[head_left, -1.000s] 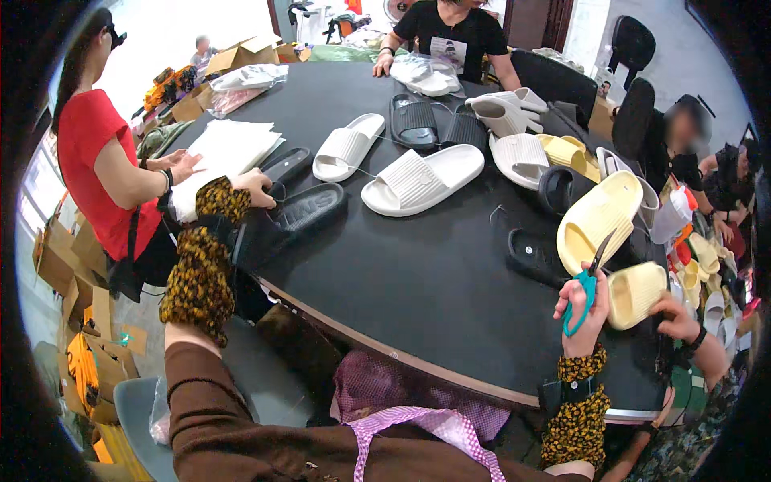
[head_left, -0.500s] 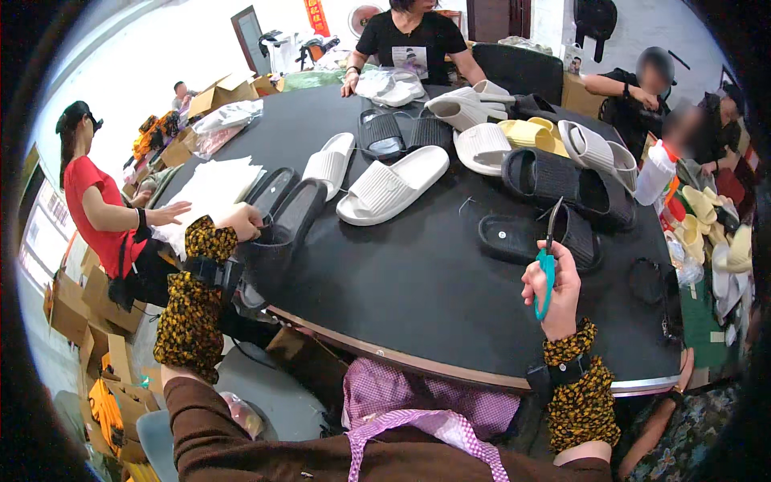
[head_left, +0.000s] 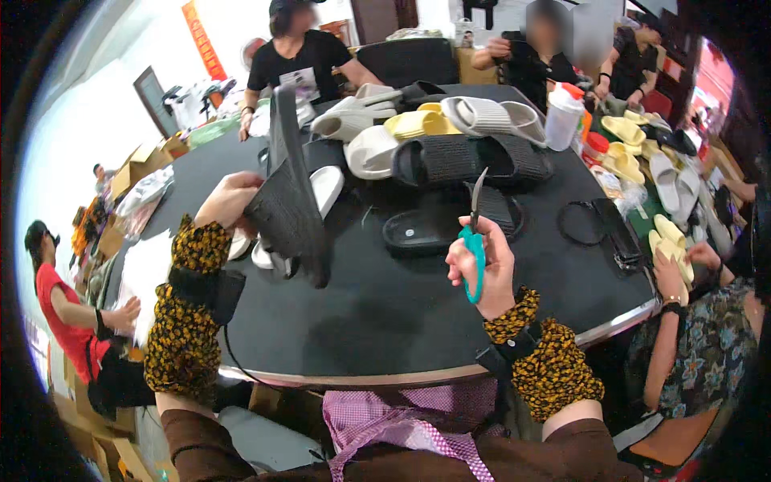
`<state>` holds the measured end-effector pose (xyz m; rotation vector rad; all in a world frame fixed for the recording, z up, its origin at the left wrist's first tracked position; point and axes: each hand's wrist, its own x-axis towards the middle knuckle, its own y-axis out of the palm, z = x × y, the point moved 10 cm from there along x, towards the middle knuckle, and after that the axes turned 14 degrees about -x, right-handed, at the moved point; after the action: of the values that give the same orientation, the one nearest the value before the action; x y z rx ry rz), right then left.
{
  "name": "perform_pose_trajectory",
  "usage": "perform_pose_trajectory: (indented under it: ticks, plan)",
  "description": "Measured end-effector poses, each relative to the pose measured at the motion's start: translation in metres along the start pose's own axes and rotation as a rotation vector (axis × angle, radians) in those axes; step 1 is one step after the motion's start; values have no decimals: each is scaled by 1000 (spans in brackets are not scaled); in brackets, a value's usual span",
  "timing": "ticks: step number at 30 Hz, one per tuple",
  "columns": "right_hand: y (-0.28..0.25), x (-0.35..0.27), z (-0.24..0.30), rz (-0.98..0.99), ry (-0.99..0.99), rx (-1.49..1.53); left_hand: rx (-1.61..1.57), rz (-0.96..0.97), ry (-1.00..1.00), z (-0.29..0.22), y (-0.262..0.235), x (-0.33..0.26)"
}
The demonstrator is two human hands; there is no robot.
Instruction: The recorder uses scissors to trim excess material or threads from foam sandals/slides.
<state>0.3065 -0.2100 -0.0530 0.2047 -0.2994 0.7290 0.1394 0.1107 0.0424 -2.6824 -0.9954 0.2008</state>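
In my left hand [head_left: 230, 197] is a black slide slipper [head_left: 291, 201], gripped at its strap and held up on its edge above the table. It hides part of the white slippers behind it. Teal-handled scissors [head_left: 474, 269] are in my right hand [head_left: 496, 269], their narrow blades pointing upward and away from me. Just beyond the scissors, a black slipper [head_left: 409, 233] lies on the dark table [head_left: 377, 321], another black one partly behind the blades. A patterned cuff covers each of my wrists.
Several grey, white, yellow and black slippers [head_left: 450, 159] are heaped mid-table. A white bottle with a red cap [head_left: 564, 116] stands right of them. A black strap [head_left: 614, 233] lies at the right edge. A co-worker's hands [head_left: 673, 273] hold yellowish slippers at far right; other people surround the table.
My left hand has lifted the black slipper from the table and tipped it upright. The view has swung to the right. My right hand still holds the scissors.
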Motion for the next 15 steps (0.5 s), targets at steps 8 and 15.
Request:
perform_pose_trajectory:
  ticks: [8,15]
  plan:
    - [-20,-6,24,-154,-110,85,-430,321,200,-71,197,56]
    - [-4,-2,17,-107,-68,58,-158,150,656,-65,205,42]
